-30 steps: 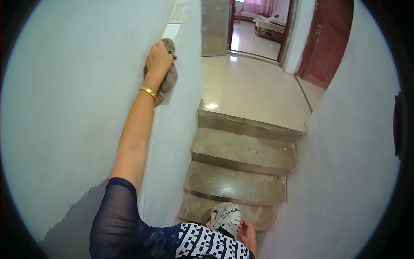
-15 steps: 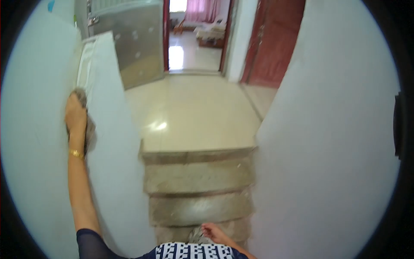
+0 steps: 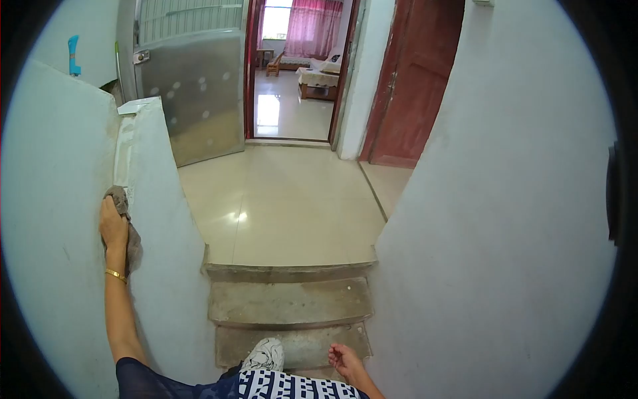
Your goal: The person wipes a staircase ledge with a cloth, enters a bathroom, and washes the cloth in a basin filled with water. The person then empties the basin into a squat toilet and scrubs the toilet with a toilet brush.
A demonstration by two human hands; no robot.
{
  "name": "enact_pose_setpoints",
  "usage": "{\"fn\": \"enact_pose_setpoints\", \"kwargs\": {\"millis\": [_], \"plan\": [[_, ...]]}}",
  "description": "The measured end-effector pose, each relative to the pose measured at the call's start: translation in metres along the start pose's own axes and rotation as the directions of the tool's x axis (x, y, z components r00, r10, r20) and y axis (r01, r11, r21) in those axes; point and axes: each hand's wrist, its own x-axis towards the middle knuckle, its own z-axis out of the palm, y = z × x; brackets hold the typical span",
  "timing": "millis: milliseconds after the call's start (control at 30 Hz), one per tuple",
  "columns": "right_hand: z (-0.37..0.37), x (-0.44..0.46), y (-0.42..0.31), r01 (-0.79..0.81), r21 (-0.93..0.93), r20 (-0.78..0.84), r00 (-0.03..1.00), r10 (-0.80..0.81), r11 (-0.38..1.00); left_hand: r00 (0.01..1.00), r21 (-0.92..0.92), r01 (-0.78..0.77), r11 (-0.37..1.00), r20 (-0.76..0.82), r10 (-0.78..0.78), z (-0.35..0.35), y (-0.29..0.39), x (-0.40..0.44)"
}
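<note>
- The left hand (image 3: pixel 114 225) grasps a brown cloth (image 3: pixel 134 247), pressing it on the narrow ledge (image 3: pixel 123 156) along the left wall (image 3: pixel 60 199).
- A gold bracelet (image 3: pixel 115 274) circles the left wrist.
- The right hand (image 3: pixel 347 362) is free, loosely curled, over the steps (image 3: pixel 289 302).
- A patterned shoe (image 3: pixel 266 354) stands left of it.

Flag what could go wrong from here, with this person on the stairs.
Footing: a shoe is on the narrow steps while the left arm reaches out to the side, so a misstep might cost balance; the right hand grips no support.
Grip: the cloth is bunched under the left hand on the ledge, and could slide if leaned on.
Floor: the landing looks glossy and may be slippery; wetness can't be told.
</note>
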Motion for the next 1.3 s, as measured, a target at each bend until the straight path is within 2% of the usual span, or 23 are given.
{"fn": "enact_pose_setpoints", "kwargs": {"millis": [33,100,133,200,300,367,433,600,667,733,833,900,967,1000,1033,1067,1133,1233,1300], "plan": [[0.001,0.0,-0.001,-0.013,0.003,0.015,1.0,0.013,1.0,1.0,0.009,-0.003,1.0,0.003,0.003,0.0,0.001,0.001],[0.005,0.008,-0.004,-0.036,0.008,0.035,0.999,0.035,0.999,0.99,0.011,0.039,0.999,0.136,-0.04,-0.004,0.001,0.006],[0.006,0.015,-0.006,-0.055,-0.002,0.035,0.998,0.055,0.998,0.99,0.02,0.036,0.999,0.136,-0.039,-0.003,0.003,0.007],[0.009,0.032,-0.013,-0.081,-0.014,0.041,0.996,0.081,0.997,0.999,0.025,0.002,1.0,0.035,-0.002,0.0,0.007,0.01],[0.021,0.071,-0.039,-0.109,-0.006,0.068,0.992,0.109,0.994,1.0,0.027,-0.016,1.0,0.009,0.016,0.012,0.019,0.025],[0.055,0.099,-0.069,-0.021,-0.063,0.076,0.997,0.026,0.998,0.999,-0.003,0.037,0.999,0.026,-0.037,0.032,0.023,0.053],[0.088,0.104,-0.094,-0.04,-0.081,0.079,0.996,0.046,0.996,0.996,-0.049,0.092,0.995,0.027,-0.09,0.041,0.023,0.074],[0.181,0.085,-0.164,-0.049,-0.071,0.024,0.998,0.05,0.996,0.994,-0.117,0.11,0.987,0.006,-0.11,0.045,0.03,0.099],[0.208,0.075,-0.184,0.048,-0.114,0.076,0.996,-0.039,0.992,0.997,-0.107,0.072,0.992,-0.013,-0.074,0.046,0.029,0.104],[0.229,0.066,-0.2,0.054,-0.11,0.073,0.996,-0.046,0.992,0.998,-0.097,0.043,0.994,-0.046,-0.048,0.046,0.032,0.111],[0.251,0.053,-0.216,0.057,-0.117,0.085,0.995,-0.047,0.992,0.995,-0.063,0.092,0.994,-0.032,-0.094,0.048,0.035,0.123],[0.26,0.047,-0.233,0.075,-0.112,0.073,0.995,-0.067,0.991,0.967,0.047,0.255,0.966,-0.011,-0.254,0.062,0.032,0.121],[0.263,0.037,-0.259,0.114,-0.193,0.068,0.992,-0.103,0.975,0.946,-0.049,0.323,0.945,0.019,-0.322,0.063,0.036,0.121],[0.257,0.035,-0.28,0.158,-0.169,0.036,0.987,-0.155,0.973,0.953,0.006,0.297,0.955,-0.06,-0.296,0.078,0.023,0.115],[0.248,0.034,-0.304,0.251,-0.245,0.054,0.968,-0.245,0.936,0.953,0.069,0.279,0.958,-0.139,-0.268,0.092,0.01,0.109],[0.241,0.033,-0.327,0.325,-0.326,0.08,0.945,-0.317,0.888,0.953,0.08,0.287,0.955,-0.127,-0.276,0.094,0.009,0.105],[0.228,0.019,-0.385,0.438,-0.44,-0.005,0.872,-0.49,0.784,0.953,0.085,0.292,0.953,-0.109,-0.282,0.086,0.011,0.11],[0.235,-0.034,-0.488,0.534,-0.662,-0.038,0.678,-0.734,0.527,0.951,-0.016,0.302,0.953,-0.069,-0.302,0.074,0.043,0.115],[0.251,-0.073,-0.554,0.561,-0.756,0.011,0.527,-0.85,0.337,0.984,-0.281,0.171,0.944,0.001,-0.177,0.084,0.079,0.115]]}}
